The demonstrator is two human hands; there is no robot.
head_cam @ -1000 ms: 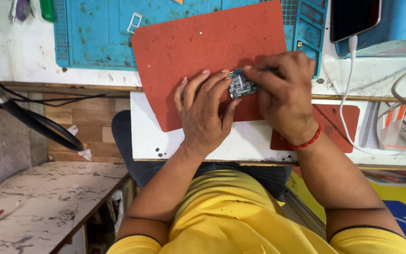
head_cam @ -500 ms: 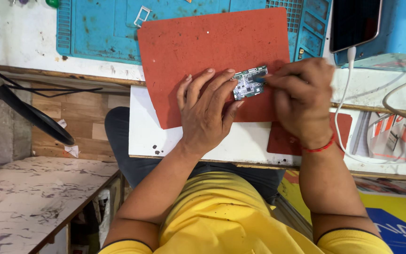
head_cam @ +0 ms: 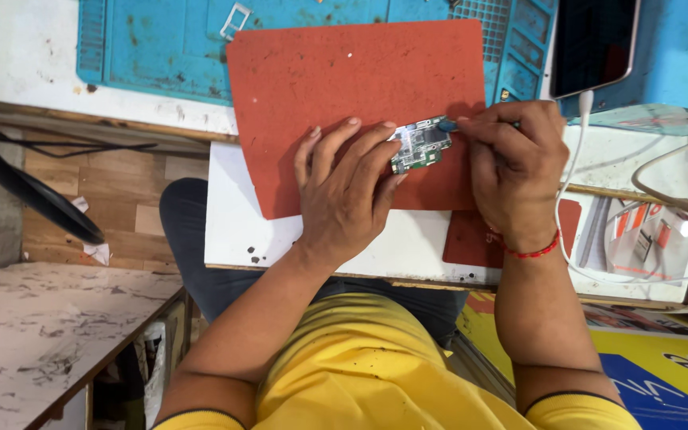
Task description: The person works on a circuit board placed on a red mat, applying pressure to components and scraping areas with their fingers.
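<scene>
Since the earlier frame the circuit board (head_cam: 420, 144) has turned a little and now lies more tilted on the red mat (head_cam: 336, 87), between both hands. The left hand (head_cam: 348, 191) rests flat and open on the mat, its fingertips (head_cam: 398, 150) pressing the board's left edge. The right hand (head_cam: 515, 163) is closed around a thin blue-tipped tool (head_cam: 449, 124) (mostly hidden in the fist), whose tip touches the board's far right corner. A dark phone (head_cam: 595, 44) lies far right, on the blue work mat (head_cam: 161, 40).

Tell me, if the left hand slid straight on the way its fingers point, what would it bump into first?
Most likely the small circuit board: the left hand has its fingertips already at its edge on the red mat. Beyond it lies the right hand with its tool.
</scene>
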